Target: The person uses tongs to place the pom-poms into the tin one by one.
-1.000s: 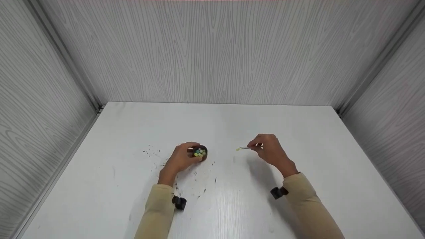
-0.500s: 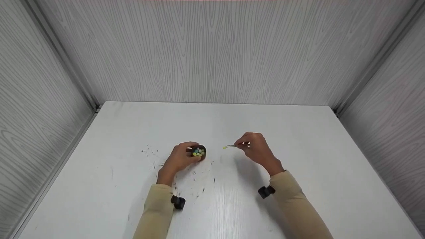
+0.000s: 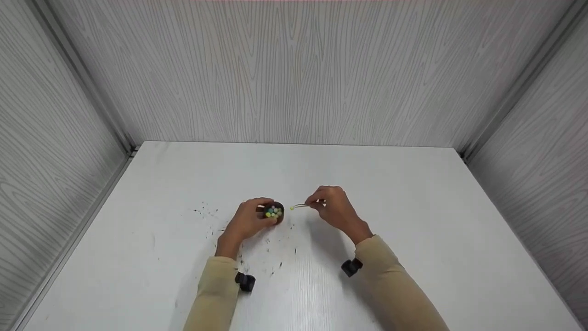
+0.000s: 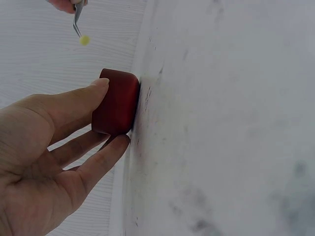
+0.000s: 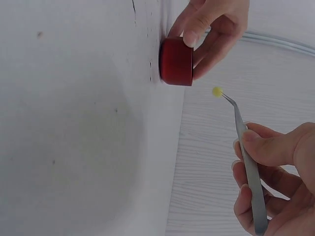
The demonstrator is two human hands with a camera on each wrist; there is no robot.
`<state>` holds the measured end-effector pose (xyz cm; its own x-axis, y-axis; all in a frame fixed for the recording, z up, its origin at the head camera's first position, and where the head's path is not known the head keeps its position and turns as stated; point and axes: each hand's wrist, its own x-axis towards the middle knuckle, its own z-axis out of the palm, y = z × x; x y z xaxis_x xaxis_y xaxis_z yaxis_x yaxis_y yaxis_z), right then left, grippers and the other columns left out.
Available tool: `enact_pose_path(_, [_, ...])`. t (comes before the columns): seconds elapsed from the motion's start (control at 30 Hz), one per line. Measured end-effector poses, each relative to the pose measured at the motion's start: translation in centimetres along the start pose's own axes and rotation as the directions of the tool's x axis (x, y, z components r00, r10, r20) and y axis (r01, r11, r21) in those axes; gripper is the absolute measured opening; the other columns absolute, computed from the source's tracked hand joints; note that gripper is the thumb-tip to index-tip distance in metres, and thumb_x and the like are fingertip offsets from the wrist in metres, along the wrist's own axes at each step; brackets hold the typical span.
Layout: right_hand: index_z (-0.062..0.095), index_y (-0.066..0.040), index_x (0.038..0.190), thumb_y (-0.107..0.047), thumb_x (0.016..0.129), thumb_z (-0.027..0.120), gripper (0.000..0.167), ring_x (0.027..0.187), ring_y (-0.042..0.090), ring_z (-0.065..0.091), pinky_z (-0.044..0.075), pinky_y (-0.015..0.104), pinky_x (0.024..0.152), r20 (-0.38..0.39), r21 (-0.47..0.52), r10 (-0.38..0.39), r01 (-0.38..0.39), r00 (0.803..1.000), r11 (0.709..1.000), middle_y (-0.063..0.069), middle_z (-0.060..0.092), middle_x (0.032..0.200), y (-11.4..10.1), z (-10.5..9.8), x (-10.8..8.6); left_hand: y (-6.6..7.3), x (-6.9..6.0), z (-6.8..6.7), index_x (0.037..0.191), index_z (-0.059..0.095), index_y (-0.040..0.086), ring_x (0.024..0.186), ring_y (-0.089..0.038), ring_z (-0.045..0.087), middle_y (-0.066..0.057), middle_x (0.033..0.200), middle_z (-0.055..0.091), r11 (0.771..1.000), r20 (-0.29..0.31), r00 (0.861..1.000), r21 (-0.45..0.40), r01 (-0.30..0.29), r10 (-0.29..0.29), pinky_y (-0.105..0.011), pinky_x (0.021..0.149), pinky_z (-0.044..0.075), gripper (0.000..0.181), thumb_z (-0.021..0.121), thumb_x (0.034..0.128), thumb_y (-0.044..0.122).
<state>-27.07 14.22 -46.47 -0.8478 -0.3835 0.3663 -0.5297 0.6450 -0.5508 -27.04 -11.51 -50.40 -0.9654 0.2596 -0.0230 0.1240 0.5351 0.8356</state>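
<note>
My left hand [image 3: 245, 221] grips a small dark red cup [image 4: 118, 102] on the table, thumb on one side and fingers on the other. Several small coloured balls [image 3: 274, 212], yellow, green, blue and pale, lie inside the cup. Just right of the cup, my right hand [image 3: 334, 207] pinches bent-tip metal tweezers [image 5: 250, 169]. Their tips hold a small yellow ball [image 5: 217, 92], which is apart from the cup and above the table in the right wrist view.
The white table [image 3: 390, 193] carries dark specks and smudges around the left forearm and below the cup. Grey wood-grain panels [image 3: 294, 73] enclose it at the back and both sides. A black wrist camera [image 3: 245, 281] sits on the left sleeve, another [image 3: 352, 267] on the right.
My right hand has moved left with the tweezers and the yellow ball, from well right of the cup to close beside it. The left hand and cup stay nearly in place.
</note>
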Motion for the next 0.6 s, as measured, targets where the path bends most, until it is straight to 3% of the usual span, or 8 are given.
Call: enact_pose_path(0.6, [0.084, -0.006, 0.094, 0.004, 0.092, 0.072, 0.015, 0.087, 0.023, 0.072, 0.061, 0.040, 0.080, 0.037, -0.058, -0.009, 0.011, 0.999, 0.998, 0.009, 0.077, 0.091, -1.2, 2.9, 2.0, 0.1, 0.0, -0.1, 0.142, 0.060, 0.007, 0.131, -0.038, 0.062, -0.017, 0.147, 0.059, 1.000, -0.004, 1.000, -0.005, 0.028, -0.028, -0.050, 0.112, 0.050, 0.054, 0.078, 0.0912, 0.007])
